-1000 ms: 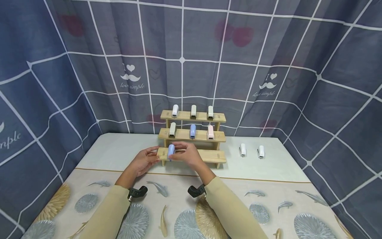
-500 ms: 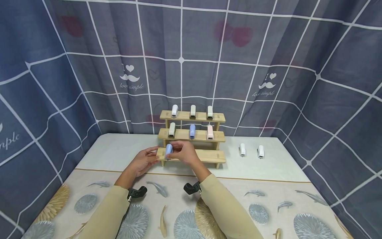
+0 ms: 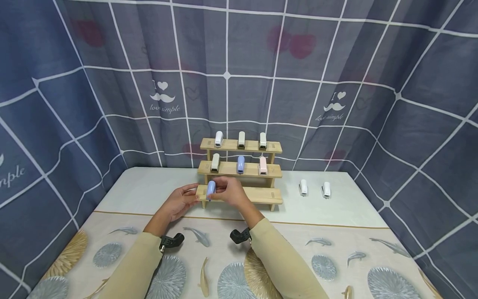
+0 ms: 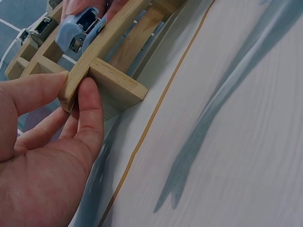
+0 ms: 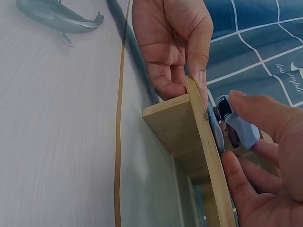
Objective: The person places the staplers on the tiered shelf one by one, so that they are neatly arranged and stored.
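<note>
A blue mini stapler [image 3: 211, 189] stands near the left end of the lowest shelf of a three-tier wooden stand [image 3: 261, 194]. My right hand [image 3: 232, 192] holds that stapler between thumb and fingers; in the right wrist view the stapler [image 5: 244, 127] sits against the board. The left hand [image 3: 180, 202] pinches the left end of the same shelf, thumb on top and fingers beneath, as the left wrist view shows with the hand [image 4: 57, 156] at the board's corner. On the middle shelf are a cream stapler [image 3: 215, 162], a blue stapler [image 3: 240, 164] and a pink stapler [image 3: 263, 165].
The top shelf carries a white stapler [image 3: 218, 138] and two cream ones. Two white staplers, one nearer the stand [image 3: 303, 187] and one farther right [image 3: 326, 189], lie on the table's white strip. A checked curtain [image 3: 246, 99] hangs closely behind the stand.
My right hand has shifted the blue stapler slightly left along the lowest shelf. The left hand keeps its grip on the shelf end.
</note>
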### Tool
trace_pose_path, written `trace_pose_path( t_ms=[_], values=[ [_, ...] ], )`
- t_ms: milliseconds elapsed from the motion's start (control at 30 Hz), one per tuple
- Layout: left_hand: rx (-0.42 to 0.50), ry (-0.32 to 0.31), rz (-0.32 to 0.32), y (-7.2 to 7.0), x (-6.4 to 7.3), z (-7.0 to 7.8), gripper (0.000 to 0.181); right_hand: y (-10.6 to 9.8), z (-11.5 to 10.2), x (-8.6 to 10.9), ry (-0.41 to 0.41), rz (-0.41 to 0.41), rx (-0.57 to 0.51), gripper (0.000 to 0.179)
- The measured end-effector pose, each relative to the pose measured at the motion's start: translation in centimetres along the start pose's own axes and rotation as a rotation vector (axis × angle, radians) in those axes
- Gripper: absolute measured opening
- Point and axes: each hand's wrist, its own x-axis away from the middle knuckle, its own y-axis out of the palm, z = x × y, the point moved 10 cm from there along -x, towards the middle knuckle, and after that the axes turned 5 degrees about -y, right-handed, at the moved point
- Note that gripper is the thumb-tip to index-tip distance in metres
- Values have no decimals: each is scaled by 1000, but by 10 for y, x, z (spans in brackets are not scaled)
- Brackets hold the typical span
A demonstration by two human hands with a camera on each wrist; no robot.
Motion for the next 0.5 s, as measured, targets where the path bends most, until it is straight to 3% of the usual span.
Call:
trace_pose_path(
  t_ms=[500],
  values=[
    [4, 6, -6, 1, 1, 2, 64, -1, -1, 1, 27, -9, -19, 57]
  ],
)
